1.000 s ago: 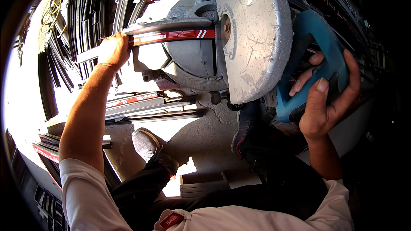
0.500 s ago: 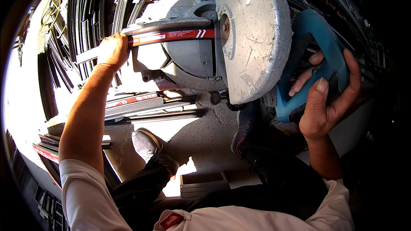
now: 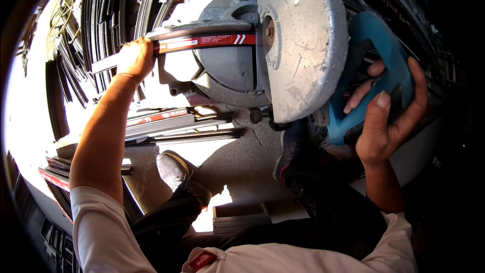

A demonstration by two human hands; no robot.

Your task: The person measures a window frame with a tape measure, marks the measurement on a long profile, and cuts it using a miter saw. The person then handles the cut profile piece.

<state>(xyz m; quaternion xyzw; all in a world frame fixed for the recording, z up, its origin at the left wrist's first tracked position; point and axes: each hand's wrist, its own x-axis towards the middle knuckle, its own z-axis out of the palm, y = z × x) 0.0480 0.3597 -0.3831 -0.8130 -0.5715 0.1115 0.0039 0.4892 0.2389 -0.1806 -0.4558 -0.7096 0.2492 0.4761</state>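
A mitre saw [image 3: 303, 50] with a scuffed silver blade guard stands in front of me. Its teal loop handle [image 3: 386, 40] is on the right. My right hand [image 3: 386, 121] is closed loosely about that handle, some fingers through the loop and the thumb on the near side. On the saw's base lies a long profile strip [image 3: 202, 41] with a red and white printed film, running left from beside the guard. My left hand [image 3: 136, 59] grips it near the base's left end, and its bare pale end sticks out beyond. The guard hides the strip's right end and the blade.
Dark profile strips [image 3: 103, 15] lie in bundles at the far left, near a yellow cord [image 3: 65, 7]. More cut strips [image 3: 177, 126] rest on the concrete floor before the saw, close to my shoe [image 3: 172, 169]. A short stack of profiles [image 3: 241, 222] sits between my legs.
The saw appears very slightly farther right in the picture. Both hands keep their holds, and the strip stays against the saw.
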